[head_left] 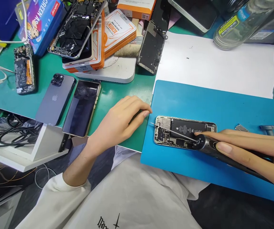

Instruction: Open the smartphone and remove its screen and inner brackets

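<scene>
An opened phone (184,132) with its battery and boards exposed lies on a blue mat (199,101). My right hand (251,149) is closed round a dark electric screwdriver (213,149), held almost flat. The driver's thin bit reaches across the phone to its left end. My left hand (120,122) rests palm down on the green table surface (118,92), its fingers loosely together. Those fingertips sit just short of the mat's left edge and hold nothing.
Two small metal parts (241,128) lie on the mat at right. A purple phone (55,98) and a dark-screened phone (81,107) lie at left, with a stripped phone (23,69), a loose screen (151,47), boxes (99,35), white paper (218,63) and a bottle (244,22) behind.
</scene>
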A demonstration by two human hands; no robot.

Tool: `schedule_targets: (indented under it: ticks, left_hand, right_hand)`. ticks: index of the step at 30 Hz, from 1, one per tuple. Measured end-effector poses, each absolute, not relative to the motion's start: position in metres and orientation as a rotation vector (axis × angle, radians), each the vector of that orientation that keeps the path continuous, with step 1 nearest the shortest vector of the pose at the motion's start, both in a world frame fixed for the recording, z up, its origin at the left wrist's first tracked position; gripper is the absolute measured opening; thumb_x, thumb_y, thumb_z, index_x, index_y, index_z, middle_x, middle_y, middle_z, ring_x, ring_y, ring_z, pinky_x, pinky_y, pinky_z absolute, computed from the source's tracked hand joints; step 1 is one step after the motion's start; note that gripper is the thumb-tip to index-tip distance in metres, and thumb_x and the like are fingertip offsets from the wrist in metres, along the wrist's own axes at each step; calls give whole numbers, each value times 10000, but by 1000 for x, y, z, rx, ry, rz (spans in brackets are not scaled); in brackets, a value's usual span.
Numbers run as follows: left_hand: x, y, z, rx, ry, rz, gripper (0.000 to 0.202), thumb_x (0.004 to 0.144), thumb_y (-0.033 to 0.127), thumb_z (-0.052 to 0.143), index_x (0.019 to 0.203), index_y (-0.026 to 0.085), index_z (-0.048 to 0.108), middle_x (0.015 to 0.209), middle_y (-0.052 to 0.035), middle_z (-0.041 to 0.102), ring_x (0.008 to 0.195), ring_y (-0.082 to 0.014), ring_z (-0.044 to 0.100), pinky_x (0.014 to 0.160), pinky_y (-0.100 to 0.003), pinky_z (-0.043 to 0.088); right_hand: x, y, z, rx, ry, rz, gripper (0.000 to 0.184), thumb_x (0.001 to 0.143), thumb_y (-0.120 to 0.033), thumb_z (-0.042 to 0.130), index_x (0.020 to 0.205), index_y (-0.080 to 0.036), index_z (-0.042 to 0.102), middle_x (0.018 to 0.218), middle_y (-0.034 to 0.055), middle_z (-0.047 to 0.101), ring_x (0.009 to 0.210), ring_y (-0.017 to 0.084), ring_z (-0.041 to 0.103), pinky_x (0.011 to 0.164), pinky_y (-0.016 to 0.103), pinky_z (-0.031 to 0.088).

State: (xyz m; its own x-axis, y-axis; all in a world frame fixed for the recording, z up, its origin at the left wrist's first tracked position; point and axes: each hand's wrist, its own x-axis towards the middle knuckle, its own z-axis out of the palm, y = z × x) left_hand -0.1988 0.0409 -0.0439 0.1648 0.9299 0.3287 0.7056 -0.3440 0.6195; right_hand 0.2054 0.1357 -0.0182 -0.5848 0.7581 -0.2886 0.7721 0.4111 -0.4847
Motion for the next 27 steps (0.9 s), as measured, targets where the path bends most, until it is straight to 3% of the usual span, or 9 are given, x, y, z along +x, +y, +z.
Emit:
schedule_targets:
  ticks: [9,18,23,27]
  left_hand:
    - [-200,41,-46,2151,1545,971,126,1224,199,611,1174,218,725,1150,-47,844,1069,-207,769,990,-376,596]
    - [-201,42,-47,2161,1538,979,114,1213,179,631,1167,200,733,1142,-40,834,1057,-204,756,991,-355,577]
    - [-201,42,-47,2163,1536,976,117,1213,179,630,1174,185,740,1148,-46,831,1071,-211,755,995,-351,565]
    - [-201,42,-47,2167,1530,979,124,1213,174,628,1167,176,743,1141,-47,827,1062,-205,746,989,-345,556]
  right_hand:
    - [204,137,-16,1428,2599,-869,385,1059,-785,645,1350,-645,854,1326,-129,874,1423,435,779,1310,658,600]
    - [221,129,-21,1347,2701,-751,423,1066,-753,650,1463,-686,778,1433,-143,837,1338,455,815,1426,806,372]
    - [231,127,-27,1287,2744,-621,450,1066,-765,624,1491,-692,755,1448,-160,832,1364,482,798,1386,850,417]
    - [225,123,-21,1247,2779,-704,420,1093,-708,630,1488,-669,770,1414,-172,841,1263,431,847,1289,714,611]
